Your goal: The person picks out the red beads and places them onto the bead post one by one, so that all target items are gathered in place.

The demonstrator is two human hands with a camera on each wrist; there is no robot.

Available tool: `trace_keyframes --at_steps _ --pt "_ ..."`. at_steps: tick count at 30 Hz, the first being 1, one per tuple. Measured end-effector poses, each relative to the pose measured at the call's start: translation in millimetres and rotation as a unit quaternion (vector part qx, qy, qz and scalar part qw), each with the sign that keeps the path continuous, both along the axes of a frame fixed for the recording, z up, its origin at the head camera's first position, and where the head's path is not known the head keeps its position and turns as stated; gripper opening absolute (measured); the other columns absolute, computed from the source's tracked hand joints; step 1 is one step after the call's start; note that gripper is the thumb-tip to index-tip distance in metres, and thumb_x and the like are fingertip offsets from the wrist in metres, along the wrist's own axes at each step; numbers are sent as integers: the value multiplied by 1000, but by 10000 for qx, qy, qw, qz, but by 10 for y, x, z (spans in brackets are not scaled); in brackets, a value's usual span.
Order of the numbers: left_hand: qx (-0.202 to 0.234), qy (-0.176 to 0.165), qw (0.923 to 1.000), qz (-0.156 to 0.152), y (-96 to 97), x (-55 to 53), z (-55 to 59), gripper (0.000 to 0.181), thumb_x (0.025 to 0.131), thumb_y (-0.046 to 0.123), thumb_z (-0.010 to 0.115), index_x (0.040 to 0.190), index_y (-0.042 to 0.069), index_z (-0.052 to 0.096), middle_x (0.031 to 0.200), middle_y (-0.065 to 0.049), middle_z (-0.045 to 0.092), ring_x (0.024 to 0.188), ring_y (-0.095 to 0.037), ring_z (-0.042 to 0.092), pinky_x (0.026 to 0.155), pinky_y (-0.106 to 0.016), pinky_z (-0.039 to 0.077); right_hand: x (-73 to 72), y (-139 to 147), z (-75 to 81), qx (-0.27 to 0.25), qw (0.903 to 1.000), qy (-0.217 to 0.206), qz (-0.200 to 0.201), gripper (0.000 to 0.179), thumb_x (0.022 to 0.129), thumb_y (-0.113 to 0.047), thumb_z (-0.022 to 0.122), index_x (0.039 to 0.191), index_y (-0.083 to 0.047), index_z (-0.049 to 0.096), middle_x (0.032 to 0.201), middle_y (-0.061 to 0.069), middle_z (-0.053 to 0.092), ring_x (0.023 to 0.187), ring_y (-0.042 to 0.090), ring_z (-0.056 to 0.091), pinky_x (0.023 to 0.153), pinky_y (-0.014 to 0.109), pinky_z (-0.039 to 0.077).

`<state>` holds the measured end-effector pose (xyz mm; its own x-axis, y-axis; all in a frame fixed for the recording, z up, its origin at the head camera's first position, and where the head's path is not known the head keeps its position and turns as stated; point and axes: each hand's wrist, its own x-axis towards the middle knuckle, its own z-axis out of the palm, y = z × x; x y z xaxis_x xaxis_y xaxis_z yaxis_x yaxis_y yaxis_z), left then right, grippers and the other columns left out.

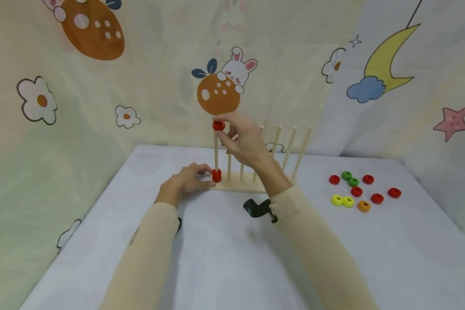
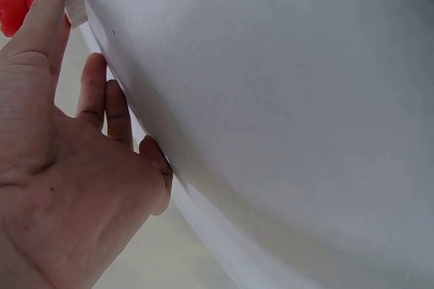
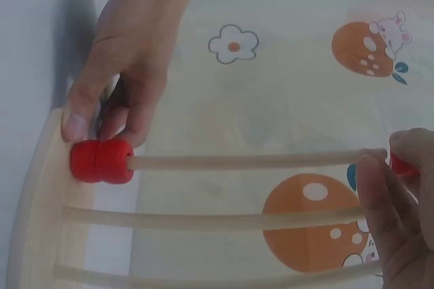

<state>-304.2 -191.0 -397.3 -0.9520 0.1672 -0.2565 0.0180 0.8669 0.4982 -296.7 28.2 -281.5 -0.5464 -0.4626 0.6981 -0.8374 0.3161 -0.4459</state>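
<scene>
A wooden peg rack [image 1: 238, 185] stands on the table, with several upright pegs in a row. My right hand [image 1: 246, 138] pinches a red bead [image 1: 218, 125] between thumb and fingers at the top of the leftmost peg [image 1: 216, 148]. Whether the peg's tip is inside that bead's hole cannot be seen. Two red beads [image 3: 102, 161] sit stacked at the foot of the same peg, against the base. With thumb in front and fingers behind, my left hand [image 1: 190, 177] grips the left end of the base, close beside those beads. The left wrist view shows its thumb [image 2: 42, 17] by the wood.
Loose beads lie at the right of the white table [image 1: 217, 254]: several red beads [image 1: 356, 191], two green beads [image 1: 346, 175], two yellow beads [image 1: 336, 200] and an orange bead [image 1: 364, 206]. A patterned cloth [image 1: 159, 77] hangs behind the table.
</scene>
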Motion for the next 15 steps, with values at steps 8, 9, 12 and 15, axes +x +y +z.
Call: trace_keyframes --at_steps 8,9,12,15 --pt "-24 3 10000 -5 61 -13 0 53 87 62 73 135 46 58 150 -3 44 144 -35 31 106 -74 33 47 -55 97 304 9968 -231 -706 29 100 -10 66 129 -10 63 119 6 63 49 13 56 53 25 52" --pt "-24 7 10000 16 59 -15 3 53 87 61 73 135 46 58 151 -3 44 144 -36 31 106 -75 33 48 -67 109 360 9959 -286 -781 29 100 -11 66 130 -10 64 119 6 64 49 13 57 52 25 52" --pt "-15 -47 9999 113 43 -13 8 53 86 60 74 135 45 58 152 -4 43 145 -37 30 106 -76 32 45 -114 123 540 9928 -605 -884 32 101 -15 66 132 -12 64 124 6 65 49 12 59 51 25 53" --pt "-3 -121 9998 170 28 6 10 53 87 59 75 135 45 58 153 -5 43 146 -37 29 108 -76 30 45 -142 111 662 9895 -945 -865 37 100 -17 67 137 -13 62 133 6 65 48 13 60 50 25 54"
